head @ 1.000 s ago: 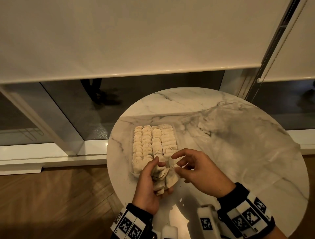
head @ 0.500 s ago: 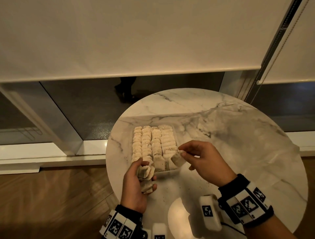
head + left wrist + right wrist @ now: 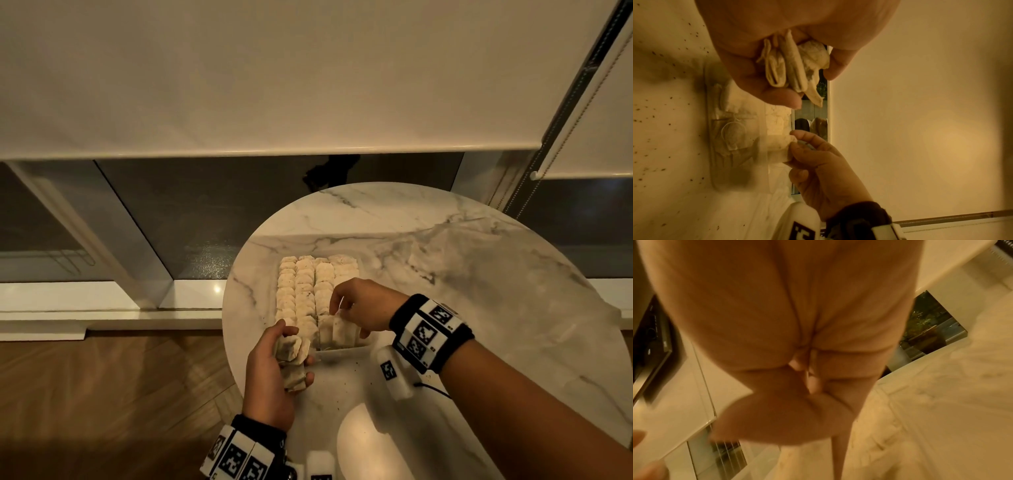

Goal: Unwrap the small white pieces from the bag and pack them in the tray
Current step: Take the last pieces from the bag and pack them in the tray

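A: Big things first. What's down there?
B: Round marble table (image 3: 462, 274), roller blind (image 3: 274, 68) hanging over the window behind it. Clear tray (image 3: 342, 353) sits left of centre on the table, rows of small white pieces (image 3: 308, 284) packed from the far end to nearly the near end.

A: Hands?
B: Right hand (image 3: 363, 308) reaches in over the tray's near right part, fingers curled, pinching one piece (image 3: 781, 146) at the near end of the rows. Left hand (image 3: 270, 373) is off the tray's near left corner, fingers wrapped round a small bunch of pieces (image 3: 291, 359); several are folded together in the palm.

A: Right wrist view?
B: Blurred, mostly palm; the pinched piece can't be made out. Dark specks (image 3: 657, 113) scattered on the marble near the tray.
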